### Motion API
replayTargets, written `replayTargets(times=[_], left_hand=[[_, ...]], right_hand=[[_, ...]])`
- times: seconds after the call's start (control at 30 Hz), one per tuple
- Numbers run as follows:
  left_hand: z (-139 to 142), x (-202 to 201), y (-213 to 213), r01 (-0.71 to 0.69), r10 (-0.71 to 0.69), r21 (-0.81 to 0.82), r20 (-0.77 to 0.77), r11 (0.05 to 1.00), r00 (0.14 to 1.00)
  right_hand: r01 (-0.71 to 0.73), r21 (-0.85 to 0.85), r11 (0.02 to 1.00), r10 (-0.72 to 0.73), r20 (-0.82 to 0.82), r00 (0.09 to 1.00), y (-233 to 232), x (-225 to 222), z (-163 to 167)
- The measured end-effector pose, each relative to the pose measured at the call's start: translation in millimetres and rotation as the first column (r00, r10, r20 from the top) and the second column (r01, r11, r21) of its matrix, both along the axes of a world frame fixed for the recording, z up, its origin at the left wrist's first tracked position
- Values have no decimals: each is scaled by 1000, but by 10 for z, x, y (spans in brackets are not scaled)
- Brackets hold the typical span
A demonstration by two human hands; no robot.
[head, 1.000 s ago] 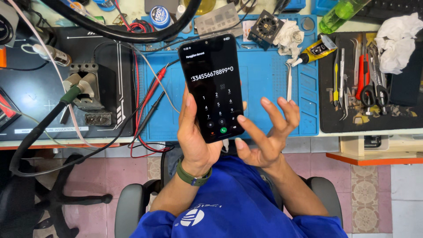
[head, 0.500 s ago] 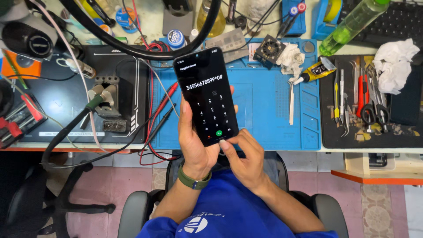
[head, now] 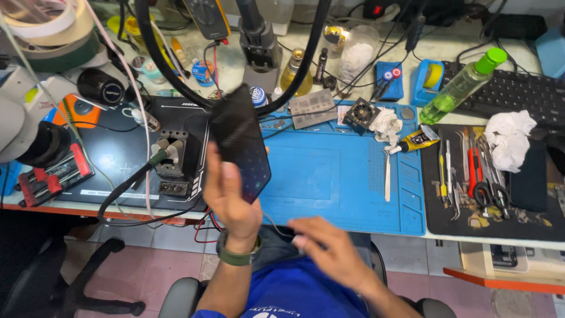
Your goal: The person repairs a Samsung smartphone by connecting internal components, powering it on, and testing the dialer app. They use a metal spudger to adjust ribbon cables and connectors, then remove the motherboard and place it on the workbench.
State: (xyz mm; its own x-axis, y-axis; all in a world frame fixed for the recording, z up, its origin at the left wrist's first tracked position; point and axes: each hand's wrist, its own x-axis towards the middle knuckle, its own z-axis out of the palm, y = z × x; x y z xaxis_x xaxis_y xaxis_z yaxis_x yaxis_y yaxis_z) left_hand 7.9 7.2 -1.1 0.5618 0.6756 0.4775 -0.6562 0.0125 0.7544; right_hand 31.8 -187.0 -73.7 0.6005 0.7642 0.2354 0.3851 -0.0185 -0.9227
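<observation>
My left hand (head: pixel 231 197) grips a black smartphone (head: pixel 240 141) by its lower part and holds it upright above the left side of the blue work mat (head: pixel 329 176). Its screen looks dim and blurred. A green watch band circles that wrist. My right hand (head: pixel 329 250) hovers lower, near my lap and below the table edge, fingers spread and blurred, holding nothing and away from the phone.
Tweezers (head: pixel 386 175) and a glue tube (head: pixel 416 139) lie on the mat. To the right, a black tray (head: pixel 488 176) holds hand tools, with crumpled tissue (head: pixel 507 139) and a green bottle (head: pixel 462 85). At left are a black fixture (head: pixel 173 162), cables and a microscope (head: pixel 29 129).
The right hand left the phone's screen and dropped toward my lap. The left hand tilted the phone and moved it left; the lit dial pad no longer shows clearly.
</observation>
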Motion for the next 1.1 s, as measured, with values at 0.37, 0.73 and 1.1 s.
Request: replayTargets(times=[0.37, 0.73, 1.1], left_hand=[[-150, 302, -742, -44, 222, 904, -58, 426, 973], [-412, 181, -297, 597, -708, -390, -276, 701, 650], [-1016, 267, -561, 289, -355, -225, -360, 930, 863]], right_hand=[[545, 338, 768, -434, -351, 830, -253, 574, 142], [110, 138, 984, -36, -451, 892, -32, 1093, 440], [351, 218, 911, -405, 311, 860, 348, 772, 349]])
